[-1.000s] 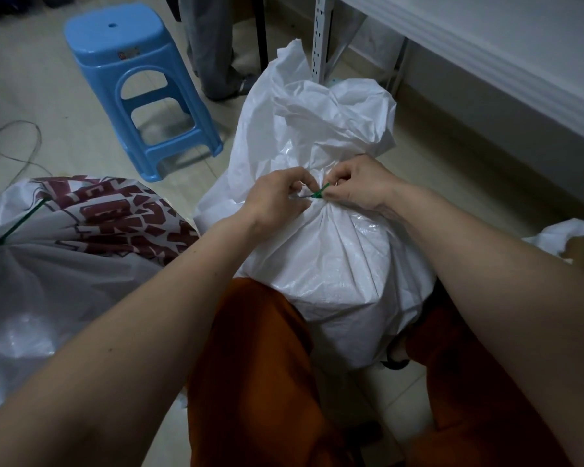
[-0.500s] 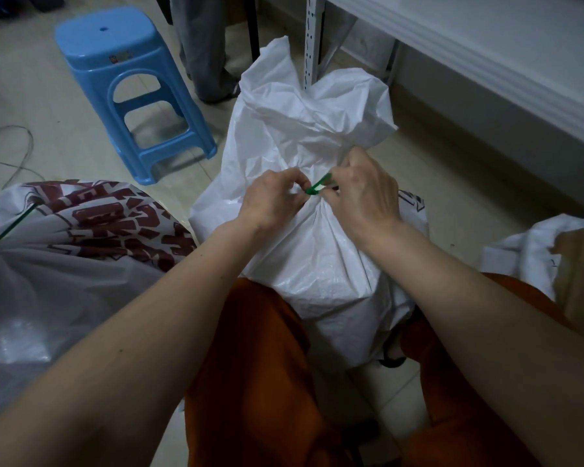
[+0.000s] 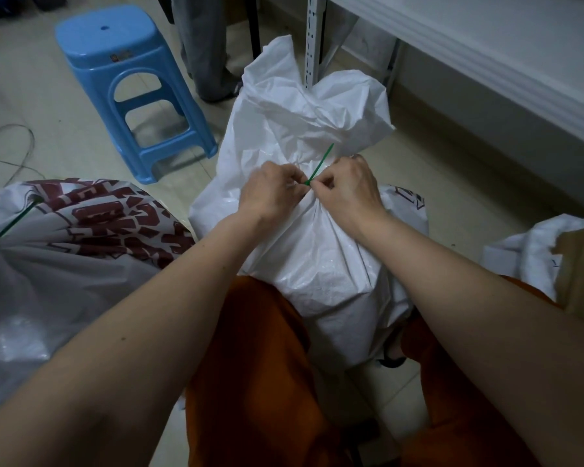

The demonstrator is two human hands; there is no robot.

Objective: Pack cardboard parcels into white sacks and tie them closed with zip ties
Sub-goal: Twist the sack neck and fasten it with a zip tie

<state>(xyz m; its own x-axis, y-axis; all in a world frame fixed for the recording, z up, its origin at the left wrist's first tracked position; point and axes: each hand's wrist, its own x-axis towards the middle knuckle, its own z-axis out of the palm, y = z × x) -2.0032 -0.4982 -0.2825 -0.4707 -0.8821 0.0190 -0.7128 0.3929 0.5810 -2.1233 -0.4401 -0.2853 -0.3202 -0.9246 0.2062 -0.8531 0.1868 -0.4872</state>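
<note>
To the left a tied sack [image 3: 64,264] lay on the floor. At the bunched neck of the middle sack [image 3: 317,264], the left hand [image 3: 272,193] pinched the green tie [image 3: 319,166] at its head, while the right hand [image 3: 346,188], fingers curled, nipped it just beside. A second earlier only a stub showed between the grips; now a long tail stood free, so I judged the loop nearly tight.

Red print on left sack [image 3: 81,230], stool sticker [image 3: 120,56]: illegible.

Three white sacks [image 3: 317,264] [image 3: 48,264] [image 3: 520,251], two zip ties [image 3: 321,163] [image 3: 9,225], one stool [image 3: 129,79]
</note>
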